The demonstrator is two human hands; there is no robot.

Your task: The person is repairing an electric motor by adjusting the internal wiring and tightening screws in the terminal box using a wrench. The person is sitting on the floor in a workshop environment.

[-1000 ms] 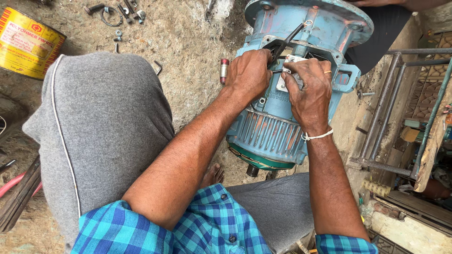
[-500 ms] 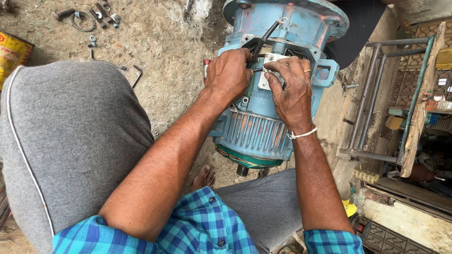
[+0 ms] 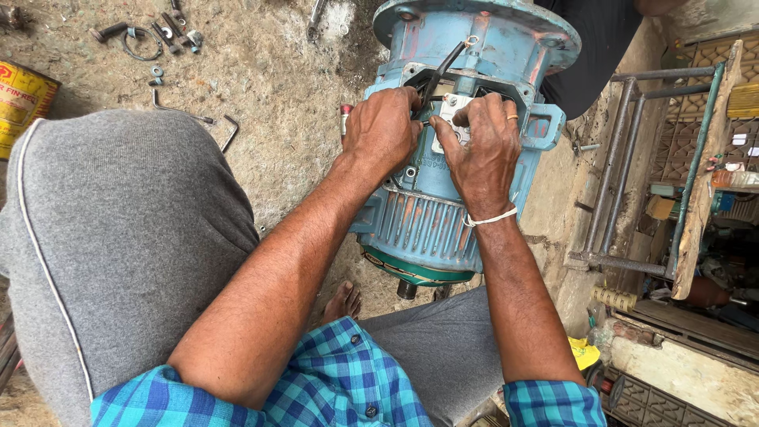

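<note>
Fingers, left hand (image 3: 385,129): curled tight against the black cable (image 3: 439,73) at the motor's open terminal box; grip itself hidden.
Fingers, right hand (image 3: 478,146): pinched on the small white terminal piece (image 3: 452,112).
Motor (image 3: 443,213): blue, ribbed, on the floor, centre.
Loose bolts and washers (image 3: 150,35): far left.
Yellow tin (image 3: 24,99): left edge.

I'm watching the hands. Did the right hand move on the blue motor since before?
No, hardly at all. The right hand stays at the same white part on top of the motor, beside the left hand; only the camera shifted.
</note>
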